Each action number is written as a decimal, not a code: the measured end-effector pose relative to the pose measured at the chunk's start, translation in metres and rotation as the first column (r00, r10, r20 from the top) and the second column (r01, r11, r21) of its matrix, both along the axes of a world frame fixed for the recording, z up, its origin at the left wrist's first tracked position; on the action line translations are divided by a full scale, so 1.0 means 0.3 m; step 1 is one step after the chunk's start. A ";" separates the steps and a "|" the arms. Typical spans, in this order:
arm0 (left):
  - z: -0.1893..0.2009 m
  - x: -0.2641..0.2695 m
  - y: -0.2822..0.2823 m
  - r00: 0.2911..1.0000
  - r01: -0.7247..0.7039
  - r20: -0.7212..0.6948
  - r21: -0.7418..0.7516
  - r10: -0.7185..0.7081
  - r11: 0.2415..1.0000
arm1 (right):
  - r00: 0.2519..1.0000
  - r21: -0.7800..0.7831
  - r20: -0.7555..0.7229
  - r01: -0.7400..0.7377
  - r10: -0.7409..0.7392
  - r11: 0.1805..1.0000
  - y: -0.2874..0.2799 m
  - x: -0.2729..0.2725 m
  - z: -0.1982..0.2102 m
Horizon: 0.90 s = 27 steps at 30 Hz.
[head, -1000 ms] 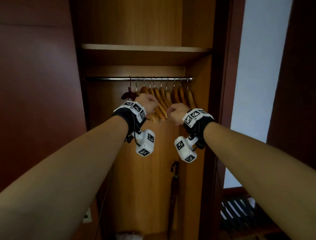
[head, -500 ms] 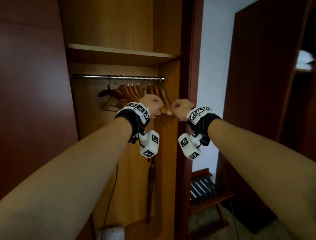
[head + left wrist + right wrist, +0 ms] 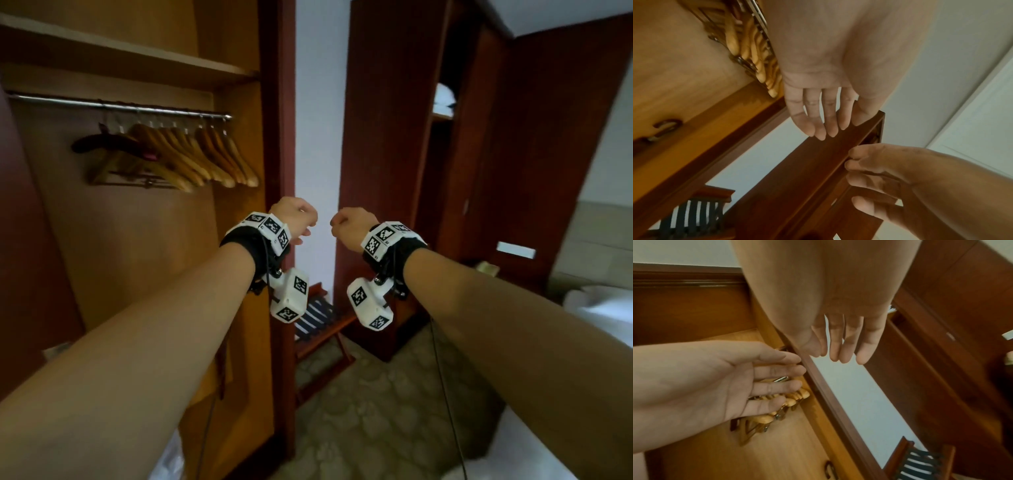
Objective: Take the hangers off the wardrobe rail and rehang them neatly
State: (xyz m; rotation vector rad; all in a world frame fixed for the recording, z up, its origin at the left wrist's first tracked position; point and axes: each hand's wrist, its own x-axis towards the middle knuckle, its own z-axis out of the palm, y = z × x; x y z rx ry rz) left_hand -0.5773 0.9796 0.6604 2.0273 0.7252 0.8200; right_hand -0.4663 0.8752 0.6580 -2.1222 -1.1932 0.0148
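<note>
Left hand (image 3: pixel 294 216) and right hand (image 3: pixel 350 224) both up in mid-air, right of the wardrobe rail (image 3: pixel 116 107) and lower than it, near each other, not touching. Wrist views: left hand's fingers (image 3: pixel 819 120) straight and relaxed, holding nothing; right hand's fingers (image 3: pixel 846 344) loose, likewise empty. Each wrist carries a black strap with white blocks printed in black-and-white square codes; small characters on them too tiny to read. No other writing legible.

Hangers (image 3: pixel 191 154) all on the rail, bunched toward its right end: about eight light wooden ones packed close, exact count unclear where they overlap, plus one dark hanger (image 3: pixel 102 142) at the left of the bunch. One shelf (image 3: pixel 137 61) above the rail. One slatted luggage rack (image 3: pixel 320 318) on the floor, well below and right of the rail.
</note>
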 end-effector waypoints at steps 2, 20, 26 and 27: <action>-0.011 0.051 -0.080 0.998 0.059 -0.007 -0.024 -0.059 0.998 | 0.999 -0.019 0.003 0.053 -0.053 0.998 -0.106 0.032 -0.003; -0.141 0.561 -1.209 0.883 0.458 -0.105 -0.014 -0.457 0.889 | 0.915 -0.280 0.081 0.401 -0.395 0.872 -1.344 0.430 -0.135; -0.188 0.685 -1.658 0.836 0.540 -0.113 -0.004 -0.537 0.841 | 0.878 -0.309 0.110 0.475 -0.466 0.824 -1.804 0.504 -0.179; -0.195 0.705 -1.724 0.826 0.554 -0.123 -0.007 -0.551 0.832 | 0.869 -0.312 0.102 0.490 -0.484 0.814 -1.873 0.517 -0.191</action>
